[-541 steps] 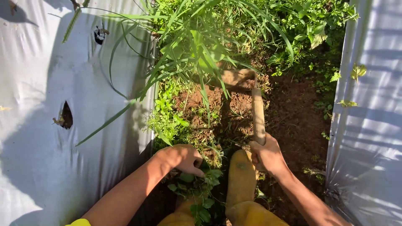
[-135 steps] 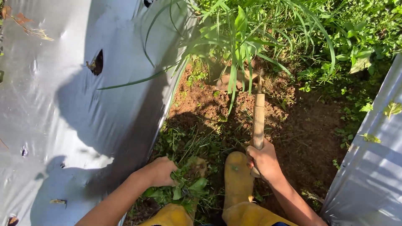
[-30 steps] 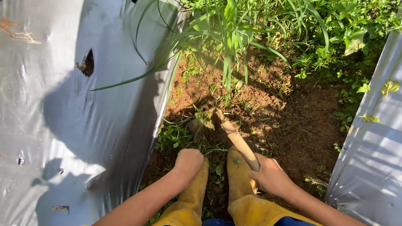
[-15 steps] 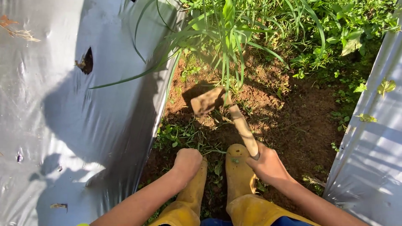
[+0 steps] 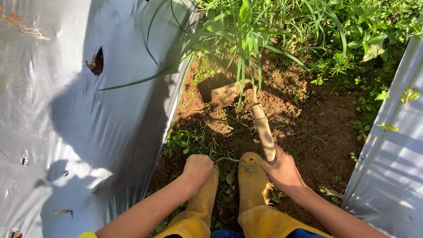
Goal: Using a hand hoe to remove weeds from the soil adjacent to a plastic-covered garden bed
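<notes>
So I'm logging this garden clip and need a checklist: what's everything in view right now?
hoe: one, wooden handle, soil-caked blade, on the soil strip ahead
plastic sheets: two, silver-grey, left and right of the strip
hole in sheet: one, dark, left sheet
tall grass: one clump, green, over the blade
weeds: many, green, along the strip
boots: two, yellow, bottom centre
left hand: closed fist, above the left boot
right hand: grips the hoe handle
</notes>
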